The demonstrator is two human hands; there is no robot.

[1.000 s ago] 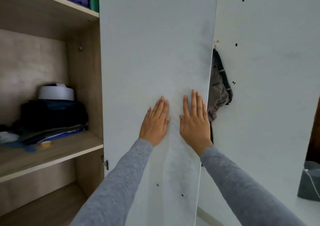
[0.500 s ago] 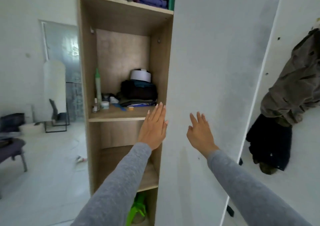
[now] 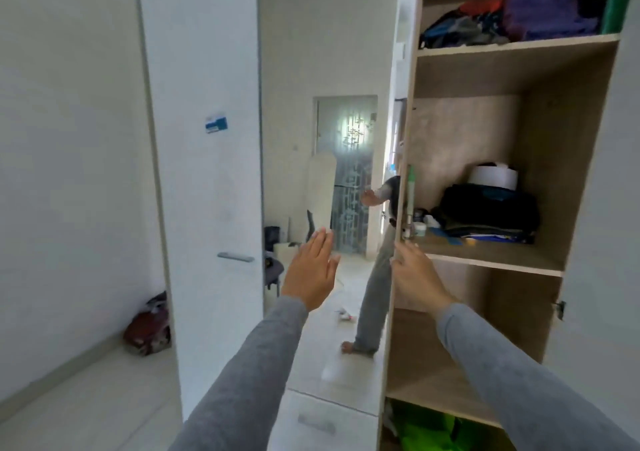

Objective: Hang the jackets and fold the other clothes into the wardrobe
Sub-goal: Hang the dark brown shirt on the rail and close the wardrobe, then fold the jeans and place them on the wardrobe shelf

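Note:
The wooden wardrobe (image 3: pixel 400 312) stands open on the right. Dark folded clothes (image 3: pixel 485 215) lie on its middle shelf under a white roll (image 3: pixel 493 177). Purple, orange and dark clothes (image 3: pixel 519 18) are piled on the top shelf. My left hand (image 3: pixel 310 270) is raised in the air in front of the mirror, fingers apart and empty. My right hand (image 3: pixel 415 274) is held up at the wardrobe's left side panel, just below the middle shelf, fingers spread and holding nothing. Whether it touches the panel I cannot tell. No jacket is in view.
A white door (image 3: pixel 204 173) with a metal handle (image 3: pixel 235 257) stands open on the left. A mirror (image 3: pixel 329 70) between door and wardrobe reflects a person and the room. A reddish heap of clothes (image 3: pixel 149 329) lies on the floor by the wall. Something bright green (image 3: pixel 426 430) fills the bottom compartment.
Both hands have come off the white door panel and now hang in the air. The view has swung left, so the jackets hanging on the right have left the frame.

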